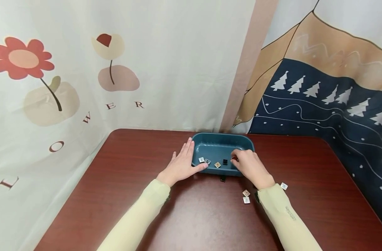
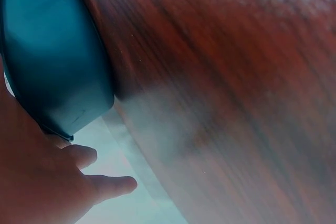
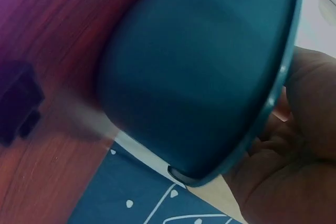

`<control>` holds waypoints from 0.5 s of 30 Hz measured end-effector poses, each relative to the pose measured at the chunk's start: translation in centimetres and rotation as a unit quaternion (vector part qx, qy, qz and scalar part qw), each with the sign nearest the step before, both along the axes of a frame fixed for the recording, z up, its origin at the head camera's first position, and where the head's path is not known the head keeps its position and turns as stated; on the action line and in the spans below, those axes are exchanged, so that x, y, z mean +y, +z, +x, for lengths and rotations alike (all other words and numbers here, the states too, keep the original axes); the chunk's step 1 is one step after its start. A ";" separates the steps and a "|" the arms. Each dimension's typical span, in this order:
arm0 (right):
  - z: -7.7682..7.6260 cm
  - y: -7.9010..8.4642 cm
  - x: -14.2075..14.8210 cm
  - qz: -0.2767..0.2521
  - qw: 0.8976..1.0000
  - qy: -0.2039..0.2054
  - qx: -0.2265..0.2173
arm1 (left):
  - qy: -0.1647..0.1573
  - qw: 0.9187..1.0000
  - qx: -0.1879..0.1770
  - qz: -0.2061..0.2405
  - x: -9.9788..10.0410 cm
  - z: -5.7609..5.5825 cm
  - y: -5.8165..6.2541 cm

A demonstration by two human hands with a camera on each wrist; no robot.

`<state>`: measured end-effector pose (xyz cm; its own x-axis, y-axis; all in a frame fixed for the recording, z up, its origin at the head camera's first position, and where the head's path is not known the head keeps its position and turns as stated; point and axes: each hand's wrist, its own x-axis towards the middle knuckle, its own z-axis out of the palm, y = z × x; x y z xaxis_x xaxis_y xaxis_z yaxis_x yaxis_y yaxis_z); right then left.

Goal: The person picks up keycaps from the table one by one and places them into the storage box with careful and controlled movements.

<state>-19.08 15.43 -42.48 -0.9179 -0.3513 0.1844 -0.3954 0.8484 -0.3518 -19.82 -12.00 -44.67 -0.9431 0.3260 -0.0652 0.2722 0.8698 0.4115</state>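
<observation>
A teal oblong basin (image 1: 223, 135) stands near the table's far edge. Against its left end lies my left hand (image 1: 182, 164), fingers straight and thumb along the near rim. My right hand (image 1: 252, 165) reaches over the right end, its fingers bent, and seems to pinch a small dark reddish piece (image 1: 235, 158), mostly hidden by the fingers. Inside the basin lie a white square piece (image 1: 201, 159), a grey one (image 1: 207, 161), a yellowish one (image 1: 217, 165) and a black one (image 1: 225, 161). The right wrist view shows the basin's outer wall (image 3: 199, 61) beside the right hand (image 3: 294, 156).
On the brown table (image 1: 203, 216) nearer me lie a tan piece (image 1: 246, 192) and a white piece (image 1: 246, 200). Another white piece (image 1: 284, 186) is beside the right sleeve. A black piece (image 1: 223, 178) sits just before the basin. Printed curtains (image 1: 178, 69) hang behind.
</observation>
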 end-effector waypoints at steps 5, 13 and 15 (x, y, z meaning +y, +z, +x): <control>-0.7 -0.2 -0.2 0.011 1.000 -0.008 -0.024 | 0.000 1.000 0.000 0.002 0.1 -0.1 0.0; -0.4 -0.2 0.1 -0.017 0.999 -0.030 -0.018 | 0.000 1.000 -0.004 0.006 0.1 -0.2 -0.1; -0.1 -0.2 0.3 -0.027 0.999 -0.037 -0.002 | 0.000 1.000 -0.002 0.006 0.1 -0.1 0.0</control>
<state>-19.23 15.76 -42.64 -0.9420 -0.2719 0.1967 -0.3303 0.8553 -0.3992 -19.95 -11.93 -44.66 -0.9427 0.3273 -0.0650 0.2710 0.8645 0.4234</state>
